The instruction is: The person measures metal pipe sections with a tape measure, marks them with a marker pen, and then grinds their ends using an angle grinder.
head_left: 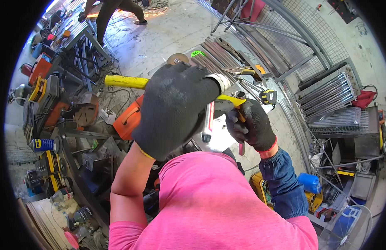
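Note:
My left hand (172,108), in a black knit glove, is closed around a yellow-handled tool (125,81); the handle sticks out to the left. A yellow end (232,100) shows to the right of the glove, but the glove hides how it joins. A white-and-red marker (208,120) with a dark tip points down beside the left thumb. My right hand (255,125), also gloved, has its fingers curled at that yellow end. A narrow red piece (241,148) shows below the right fingers; what they grip is mostly hidden.
Metal bars (213,56), a tape measure (269,97) and a cutting disc (177,58) lie ahead. An orange toolbox (129,118) stands left. Another person (109,16) works amid sparks at the far left. Metal tubes (326,96) are stacked at right.

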Motion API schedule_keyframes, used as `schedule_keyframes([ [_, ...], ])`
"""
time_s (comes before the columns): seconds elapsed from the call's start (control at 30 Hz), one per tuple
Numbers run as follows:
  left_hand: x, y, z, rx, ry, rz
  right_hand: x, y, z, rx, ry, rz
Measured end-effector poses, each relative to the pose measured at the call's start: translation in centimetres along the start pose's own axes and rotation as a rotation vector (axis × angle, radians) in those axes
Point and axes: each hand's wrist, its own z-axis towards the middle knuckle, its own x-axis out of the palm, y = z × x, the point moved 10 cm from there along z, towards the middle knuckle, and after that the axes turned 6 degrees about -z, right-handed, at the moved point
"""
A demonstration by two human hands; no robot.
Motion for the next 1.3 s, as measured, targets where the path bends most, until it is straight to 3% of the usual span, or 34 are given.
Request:
schedule_keyframes([
  [0.2,0.8,1.7,-0.4,0.008,0.025,-0.055,0.1,0.0,-0.1,0.043,-0.028,0.005],
  [0.27,0.9,1.7,-0.3,0.009,0.036,-0.129,0.4,1.6,-0.1,-0.037,-0.023,-0.188],
  [0.4,1.4,2.5,-0.6,0.006,0.053,-0.187,0.2,2.5,0.1,-0.12,-0.047,-0.294],
  [0.6,2.0,3.3,-1.0,-0.003,0.078,-0.217,0.2,2.5,-0.4,-0.054,-0.144,-0.293],
  [0.8,2.1,3.9,-0.8,0.029,0.115,-0.283,0.0,1.4,-0.4,0.015,-0.029,-0.304],
  [0.97,2.0,3.9,-0.6,0.045,0.147,-0.235,-0.3,3.4,-1.0,-0.2,-0.087,-0.745],
  [1.1,1.8,3.7,-0.4,0.053,0.15,-0.258,-0.8,2.7,-0.8,-0.032,-0.101,-0.637],
  [1.17,2.3,4.2,-0.7,0.024,0.158,-0.242,-0.3,1.4,-0.6,0.009,0.032,-0.375],
  [1.3,2.5,4.5,-1.1,0.029,0.142,-0.233,0.4,3.9,-0.6,-0.145,-0.145,-0.528],
])
